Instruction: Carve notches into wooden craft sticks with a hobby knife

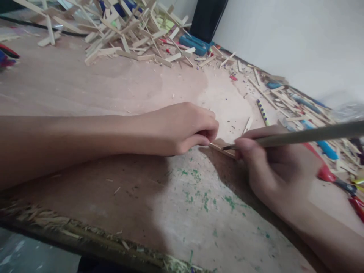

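My left hand [196,125] rests on the wooden tabletop, its fingers curled and thumb pressed against one end of a thin wooden stick [229,153]. My right hand [278,170] grips a long grey-brown pencil [301,135], which slants up and out past the right edge. Its dark tip touches or hovers just over the stick, close to the left fingertips; I cannot tell which. The stick's left end is hidden in the left hand, and its right end reaches the right fingers.
A tangled pile of wooden sticks [133,34] stands at the back, beside a blue block [196,44] with a black panel [209,19]. More sticks and blue-handled tools [327,149] lie along the right. A red-handled tool [327,172] is beyond my right hand. Shavings line the table's front edge [85,239].
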Demonstrator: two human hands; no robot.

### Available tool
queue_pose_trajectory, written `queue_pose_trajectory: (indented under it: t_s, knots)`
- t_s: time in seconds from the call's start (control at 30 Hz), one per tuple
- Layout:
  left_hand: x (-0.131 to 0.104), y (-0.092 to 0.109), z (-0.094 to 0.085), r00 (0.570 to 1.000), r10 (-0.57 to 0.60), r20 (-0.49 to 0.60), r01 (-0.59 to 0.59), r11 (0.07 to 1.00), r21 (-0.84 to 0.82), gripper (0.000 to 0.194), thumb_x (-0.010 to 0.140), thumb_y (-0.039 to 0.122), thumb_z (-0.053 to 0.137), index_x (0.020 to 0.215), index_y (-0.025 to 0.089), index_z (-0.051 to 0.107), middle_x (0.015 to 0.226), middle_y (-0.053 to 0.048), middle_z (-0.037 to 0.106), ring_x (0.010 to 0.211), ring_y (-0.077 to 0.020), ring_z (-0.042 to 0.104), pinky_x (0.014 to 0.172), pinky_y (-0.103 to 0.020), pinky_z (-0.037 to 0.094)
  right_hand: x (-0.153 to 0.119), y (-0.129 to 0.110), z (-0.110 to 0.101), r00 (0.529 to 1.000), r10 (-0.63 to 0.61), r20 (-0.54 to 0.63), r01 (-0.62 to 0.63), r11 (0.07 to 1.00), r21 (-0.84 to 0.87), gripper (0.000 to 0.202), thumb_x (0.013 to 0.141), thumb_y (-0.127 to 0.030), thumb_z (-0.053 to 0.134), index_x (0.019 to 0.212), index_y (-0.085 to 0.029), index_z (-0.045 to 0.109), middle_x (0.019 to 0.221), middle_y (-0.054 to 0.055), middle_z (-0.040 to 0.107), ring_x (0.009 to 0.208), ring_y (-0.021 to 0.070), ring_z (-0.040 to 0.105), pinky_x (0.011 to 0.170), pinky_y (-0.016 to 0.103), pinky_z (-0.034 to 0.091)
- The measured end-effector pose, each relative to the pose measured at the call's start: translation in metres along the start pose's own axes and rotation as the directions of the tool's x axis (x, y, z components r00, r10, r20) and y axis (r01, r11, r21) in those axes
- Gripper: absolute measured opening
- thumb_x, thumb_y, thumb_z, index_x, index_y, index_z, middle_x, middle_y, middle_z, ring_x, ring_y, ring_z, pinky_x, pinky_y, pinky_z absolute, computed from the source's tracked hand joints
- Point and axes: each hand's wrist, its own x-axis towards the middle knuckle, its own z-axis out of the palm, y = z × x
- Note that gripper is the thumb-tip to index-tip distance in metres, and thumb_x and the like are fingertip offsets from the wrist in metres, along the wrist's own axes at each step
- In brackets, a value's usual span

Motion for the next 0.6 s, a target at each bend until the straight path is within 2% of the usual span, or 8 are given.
queue_pose_trajectory:
  t_s: [0.43,0.6]
  knots:
    - [-0.0008,-0.0005,0.0008,1.000,0.015,-0.009,-0.015,1.000,-0.001,0.015,0.111,0.012,0.068,0.104,0.017,0.080,0.100,-0.003,0.079,0.093,-0.0192,0.073,0.088,-0.030,0.047,0.0002,0.0024,0.0009,0.998,-0.061,-0.036,0.061,0.998,0.010,0.020,0.117,-0.036,0.078,0.101,-0.026,0.080,0.082,-0.001,0.077,0.062,0.0130,0.066,0.053,0.030,0.047]
    - [-0.0001,-0.0011,0.0017,1.000,0.009,-0.009,-0.009,1.000,-0.002,0.014,0.111,0.013,0.069,0.103,0.018,0.080,0.101,-0.003,0.080,0.094,-0.0202,0.074,0.089,-0.031,0.048,0.0017,0.0025,0.0005,0.998,-0.055,-0.017,0.055,0.998,-0.014,0.021,0.116,-0.035,0.080,0.098,-0.026,0.080,0.079,-0.001,0.076,0.063,0.0132,0.067,0.055,0.030,0.047]
